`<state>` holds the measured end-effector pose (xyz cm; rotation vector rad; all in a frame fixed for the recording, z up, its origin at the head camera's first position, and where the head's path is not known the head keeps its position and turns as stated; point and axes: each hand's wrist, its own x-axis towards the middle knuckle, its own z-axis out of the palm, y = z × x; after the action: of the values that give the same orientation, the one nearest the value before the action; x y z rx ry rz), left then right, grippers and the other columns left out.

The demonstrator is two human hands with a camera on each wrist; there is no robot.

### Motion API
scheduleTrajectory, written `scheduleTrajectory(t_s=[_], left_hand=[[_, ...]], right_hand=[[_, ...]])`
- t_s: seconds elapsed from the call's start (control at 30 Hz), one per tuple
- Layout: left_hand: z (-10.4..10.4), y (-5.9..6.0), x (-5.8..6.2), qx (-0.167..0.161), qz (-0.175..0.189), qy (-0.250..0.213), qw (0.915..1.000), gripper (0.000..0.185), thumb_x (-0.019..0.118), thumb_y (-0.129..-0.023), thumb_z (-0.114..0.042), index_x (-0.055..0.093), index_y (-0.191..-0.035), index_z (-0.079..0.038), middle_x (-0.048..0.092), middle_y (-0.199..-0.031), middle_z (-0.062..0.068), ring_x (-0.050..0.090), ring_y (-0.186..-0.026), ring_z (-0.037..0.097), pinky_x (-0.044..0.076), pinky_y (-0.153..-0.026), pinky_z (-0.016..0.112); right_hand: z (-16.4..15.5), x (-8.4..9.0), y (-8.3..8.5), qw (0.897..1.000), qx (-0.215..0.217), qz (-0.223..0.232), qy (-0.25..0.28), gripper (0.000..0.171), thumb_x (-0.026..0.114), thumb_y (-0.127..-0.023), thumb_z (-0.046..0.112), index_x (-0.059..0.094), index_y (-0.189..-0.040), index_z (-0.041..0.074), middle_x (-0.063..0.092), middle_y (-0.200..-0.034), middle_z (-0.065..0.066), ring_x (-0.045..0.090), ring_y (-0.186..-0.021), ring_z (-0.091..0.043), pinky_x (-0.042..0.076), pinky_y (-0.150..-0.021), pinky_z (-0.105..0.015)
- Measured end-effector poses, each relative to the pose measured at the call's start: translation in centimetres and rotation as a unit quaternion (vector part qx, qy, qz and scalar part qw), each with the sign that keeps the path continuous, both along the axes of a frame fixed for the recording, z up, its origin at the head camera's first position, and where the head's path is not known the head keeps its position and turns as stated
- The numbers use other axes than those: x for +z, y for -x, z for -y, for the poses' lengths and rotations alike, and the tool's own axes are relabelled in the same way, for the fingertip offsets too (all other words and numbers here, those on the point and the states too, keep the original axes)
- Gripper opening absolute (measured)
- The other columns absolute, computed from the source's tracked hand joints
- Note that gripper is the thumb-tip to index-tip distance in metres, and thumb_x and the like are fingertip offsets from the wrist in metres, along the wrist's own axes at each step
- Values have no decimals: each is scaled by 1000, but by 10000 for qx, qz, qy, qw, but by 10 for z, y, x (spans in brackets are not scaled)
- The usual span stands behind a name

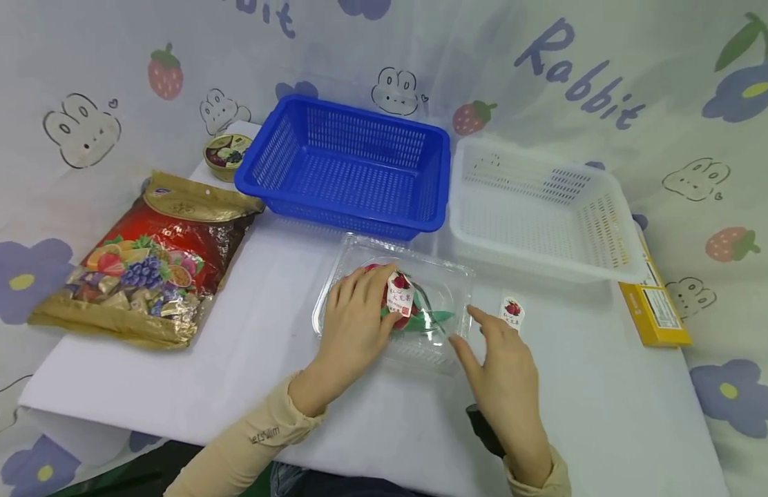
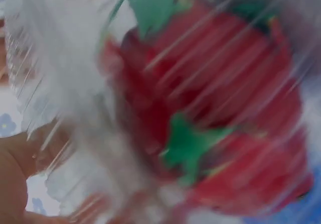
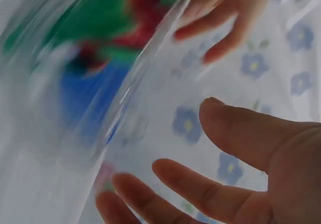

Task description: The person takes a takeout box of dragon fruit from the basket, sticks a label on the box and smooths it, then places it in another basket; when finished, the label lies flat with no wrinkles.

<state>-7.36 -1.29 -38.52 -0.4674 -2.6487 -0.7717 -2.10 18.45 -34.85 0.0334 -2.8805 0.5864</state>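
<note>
A clear plastic clamshell box (image 1: pixel 443 273) lies on the table in front of the person, with a red dragon fruit (image 2: pixel 215 78) with green scales inside. On its lid is a white label (image 1: pixel 399 293) printed with a red fruit. Across the lid's left part rests my left hand (image 1: pixel 353 317), fingers extended, the thumb near the label's lower edge. My right hand (image 1: pixel 505 373) is at the box's right edge, its thumb and fingers spread apart. Nothing lies between them in the right wrist view, where the box wall stands beside the fingertips.
Behind the box stand a blue basket (image 1: pixel 353 224) and a white basket (image 1: pixel 539 266). A candy bag (image 1: pixel 150 269) and a round tin (image 1: pixel 225 155) are on the left. Another fruit label (image 1: pixel 512 312) lies right of the box, and a yellow carton (image 1: pixel 654 310) is farther right.
</note>
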Motion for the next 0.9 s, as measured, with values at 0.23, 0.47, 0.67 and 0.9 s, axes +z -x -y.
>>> scheduleTrajectory(t_s=[0.23, 0.47, 0.67, 0.9], left_hand=[[3, 1, -8, 49, -558, 80, 9984, 24, 81, -78, -24, 66, -93, -12, 69, -121, 6, 59, -120, 31, 45, -99, 46], [-7, 1, -8, 429, -952, 390, 9938, 5, 69, -86, -15, 68, -90, -13, 71, -107, 3, 62, -110, 30, 48, -91, 45], [-22, 5, -10, 886, -1017, 643, 9888, 19, 69, -85, -23, 71, -103, -20, 66, -101, 3, 59, -102, 27, 46, -85, 42], [-19, 9, -7, 1034, 193, 867, 9907, 41, 65, -86, -31, 64, -127, -33, 55, -134, 11, 52, -112, 32, 41, -88, 46]], right_hand=[[45, -16, 9, 9922, 1119, -463, -307, 42, 75, -85, 22, 64, -123, 9, 58, -131, -23, 56, -121, -42, 46, -95, -60], [58, -27, 26, 9957, 693, -496, -353, 36, 66, -92, 23, 63, -127, 15, 55, -137, -22, 49, -129, -44, 38, -103, -66], [62, -35, 38, 9962, 287, -428, -703, 42, 54, -96, 26, 56, -137, 18, 49, -144, -21, 42, -134, -45, 35, -106, -63], [61, -35, 42, 9964, 197, 210, -796, 48, 47, -98, 32, 47, -145, 24, 37, -153, -19, 26, -143, -48, 31, -110, -61]])
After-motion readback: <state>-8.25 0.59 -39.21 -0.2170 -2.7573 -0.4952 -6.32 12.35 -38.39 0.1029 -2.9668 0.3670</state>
